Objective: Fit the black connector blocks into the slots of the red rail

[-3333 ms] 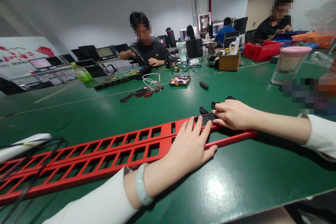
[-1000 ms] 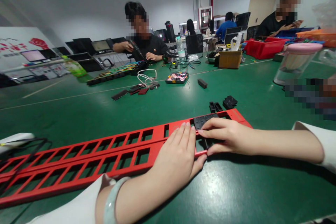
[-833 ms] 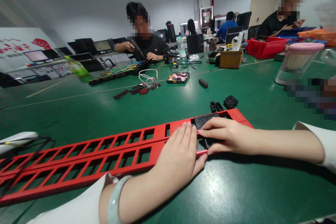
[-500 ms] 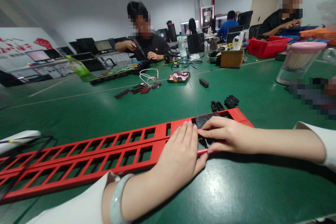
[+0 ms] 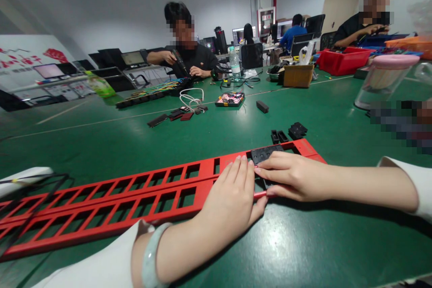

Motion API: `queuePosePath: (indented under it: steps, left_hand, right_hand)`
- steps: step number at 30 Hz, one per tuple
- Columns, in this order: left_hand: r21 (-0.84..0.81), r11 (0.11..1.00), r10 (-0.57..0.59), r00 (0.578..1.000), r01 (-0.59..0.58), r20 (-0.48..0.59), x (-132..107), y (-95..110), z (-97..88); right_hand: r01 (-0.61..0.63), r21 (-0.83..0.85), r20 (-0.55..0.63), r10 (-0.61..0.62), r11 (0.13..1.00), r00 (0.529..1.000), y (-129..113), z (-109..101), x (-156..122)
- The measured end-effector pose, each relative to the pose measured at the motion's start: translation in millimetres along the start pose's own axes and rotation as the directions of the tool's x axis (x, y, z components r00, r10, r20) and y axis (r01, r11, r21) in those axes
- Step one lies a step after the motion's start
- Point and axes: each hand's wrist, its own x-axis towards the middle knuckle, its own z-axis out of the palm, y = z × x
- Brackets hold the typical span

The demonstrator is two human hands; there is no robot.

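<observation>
A long red ladder-like frame [image 5: 199, 193] with two rows of rectangular openings lies across the table. My left hand [image 5: 229, 198] rests flat over it near the right end, fingers stretched out side by side, thumb by the near edge. My right hand [image 5: 293, 175] is closed, its fingertips and thumb over a near-row opening with a black plastic part [image 5: 266, 184] there, mostly hidden beneath the fingers. Just beyond, a black plate with holes [image 5: 265, 154] sits in the far row.
Loose black plastic pieces [image 5: 297, 130] and small black boxes [image 5: 278, 136] lie past the frame. Farther back are a parts tray [image 5: 230, 99], a red bin [image 5: 344, 60] and a clear jar with a pink lid [image 5: 381, 83]. Black cables [image 5: 37, 207] cross the frame's left end. Co-workers sit opposite.
My right hand has tilted slightly lower, its fingers covering more of the near opening. My left hand and the red frame stay put.
</observation>
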Motion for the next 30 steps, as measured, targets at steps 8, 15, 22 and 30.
queuePosePath:
  steps: [8,15,22,30]
  left_hand:
    - [-0.023,1.0,-0.002,1.0,0.001,-0.021,-1,0,1.3]
    - [-0.033,0.999,-0.01,1.0,0.01,0.001,0,1,1.6]
    - [-0.027,1.0,-0.007,1.0,0.007,-0.015,0,1,2.4]
    - [-0.026,1.0,-0.005,1.0,0.004,-0.026,0,1,1.7]
  right_hand:
    - [0.118,-0.179,-0.095,-0.136,0.977,0.986,-3,3,-2]
    - [0.23,-0.423,-0.102,-0.298,0.877,0.949,-6,11,-9]
    - [0.296,-0.504,0.042,-0.32,0.811,0.947,-6,5,-10]
    - [0.239,-0.342,0.002,-0.254,0.909,0.967,-6,11,-12]
